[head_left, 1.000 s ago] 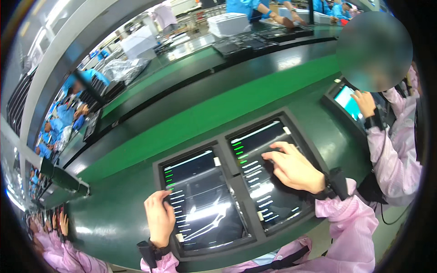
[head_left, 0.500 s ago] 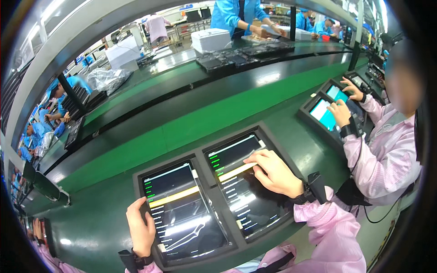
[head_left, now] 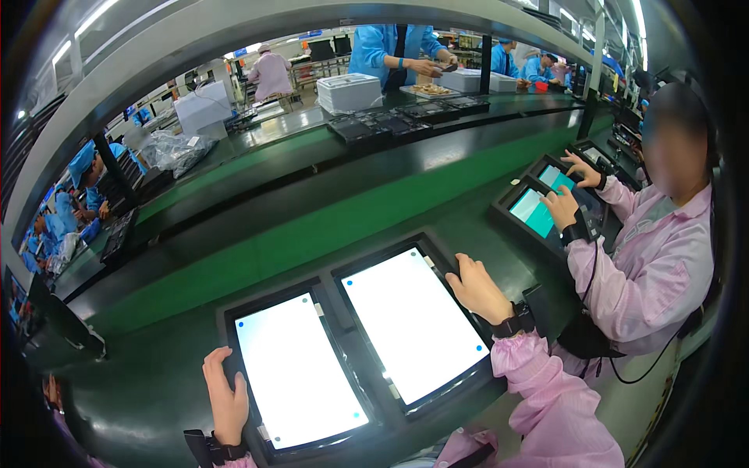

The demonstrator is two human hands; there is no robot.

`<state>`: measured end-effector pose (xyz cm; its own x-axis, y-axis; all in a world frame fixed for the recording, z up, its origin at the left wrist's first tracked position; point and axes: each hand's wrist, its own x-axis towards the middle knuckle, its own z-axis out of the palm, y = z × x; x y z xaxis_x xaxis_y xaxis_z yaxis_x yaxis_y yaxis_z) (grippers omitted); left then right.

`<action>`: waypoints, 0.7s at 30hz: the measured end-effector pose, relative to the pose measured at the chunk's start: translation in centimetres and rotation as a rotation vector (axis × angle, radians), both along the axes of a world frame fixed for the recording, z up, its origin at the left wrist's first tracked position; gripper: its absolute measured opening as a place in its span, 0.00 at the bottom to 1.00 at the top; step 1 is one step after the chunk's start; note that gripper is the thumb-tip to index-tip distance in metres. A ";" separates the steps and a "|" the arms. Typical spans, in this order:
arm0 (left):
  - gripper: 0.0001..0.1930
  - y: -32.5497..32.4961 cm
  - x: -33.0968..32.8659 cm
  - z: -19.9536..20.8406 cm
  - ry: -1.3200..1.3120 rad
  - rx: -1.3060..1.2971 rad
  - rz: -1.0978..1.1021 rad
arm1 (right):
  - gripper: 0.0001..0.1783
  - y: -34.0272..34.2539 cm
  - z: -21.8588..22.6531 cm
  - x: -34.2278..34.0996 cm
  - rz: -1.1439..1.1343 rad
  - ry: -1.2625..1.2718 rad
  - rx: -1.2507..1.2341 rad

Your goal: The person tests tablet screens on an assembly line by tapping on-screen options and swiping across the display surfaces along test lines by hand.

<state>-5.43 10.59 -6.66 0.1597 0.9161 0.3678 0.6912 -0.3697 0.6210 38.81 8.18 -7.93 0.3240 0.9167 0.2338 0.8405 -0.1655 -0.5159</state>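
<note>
Brightly lit: two tablet screens [head_left: 413, 327], white, blue dots [head_left: 478, 349] near corners.

A left tablet [head_left: 300, 370] and a right tablet [head_left: 413, 324] lie face up, side by side, in a dark two-bay frame [head_left: 339, 312] on a green desk [head_left: 148, 382]. Both screens glow white with small blue dots near corners; glare may hide fainter marks.
</note>
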 end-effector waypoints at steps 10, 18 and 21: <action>0.22 0.2 0.0 0.0 -0.007 0.017 -0.033 | 0.23 0.0 0.0 -0.1 0.039 -0.014 0.017; 0.22 0.1 0.1 0.3 0.023 -0.005 -0.016 | 0.27 0.1 -0.2 -0.2 0.048 -0.036 0.028; 0.23 0.1 0.2 0.4 0.030 0.002 -0.015 | 0.27 0.2 -0.2 -0.2 0.048 -0.029 0.013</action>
